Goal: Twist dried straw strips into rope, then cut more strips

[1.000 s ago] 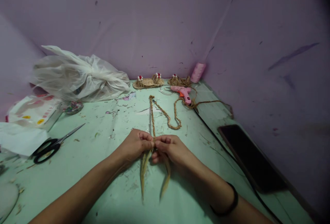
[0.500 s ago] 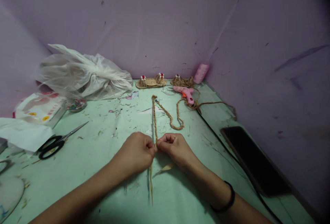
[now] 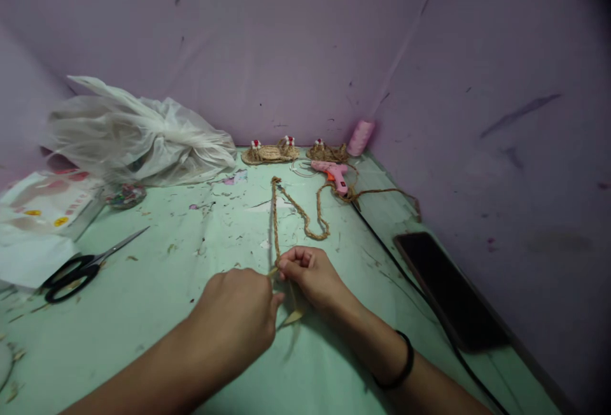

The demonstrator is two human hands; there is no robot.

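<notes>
A tan braided cord (image 3: 275, 224) runs straight toward me from its bend on the table, and its other stretch loops off to the right. My right hand (image 3: 312, 275), with a black band on the wrist, pinches the braid's near end between thumb and fingertips. Just left and nearer to me, my left hand (image 3: 241, 307) is closed, back upward. A short pale strand (image 3: 273, 271) leads from the braid to its fingers, whose tips are hidden. Another loose strand (image 3: 293, 317) hangs down between the hands with a flat, leaf-like end.
Black-handled scissors (image 3: 76, 275) lie left, near a tied white bag (image 3: 162, 132) and a box (image 3: 71, 202). At the back are woven slippers (image 3: 270, 154), a pink glue gun (image 3: 334, 173) and a thread spool (image 3: 361, 137). A phone (image 3: 449, 288) and black cable (image 3: 391, 253) lie right.
My left hand has moved left and toward me, away from the right hand, drawing a strand sideways. The right hand keeps its pinch on the braid. The whole view has shifted slightly.
</notes>
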